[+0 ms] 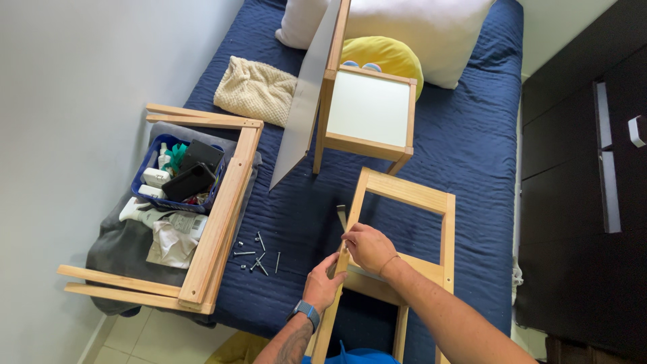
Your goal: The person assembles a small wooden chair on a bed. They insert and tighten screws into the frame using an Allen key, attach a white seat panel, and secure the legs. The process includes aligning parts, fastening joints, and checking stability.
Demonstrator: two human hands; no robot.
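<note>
A light wooden frame (441, 222) lies on the blue bedspread (465, 141) right in front of me. My left hand (323, 283) grips its left upright from the side, a watch on the wrist. My right hand (367, 246) is closed over the same upright just above, with a small grey tool (342, 216) sticking out past the fingers. Several loose screws (256, 255) lie on the bedspread just left of my hands.
A wooden stool with a white panel (369, 108) and a leaning grey board (306, 101) stand further up the bed. Another wooden frame (216, 216) rests at the left bed edge over a blue basket (145, 168) of items. Pillows (418, 27) lie behind; a dark cabinet (593, 175) stands right.
</note>
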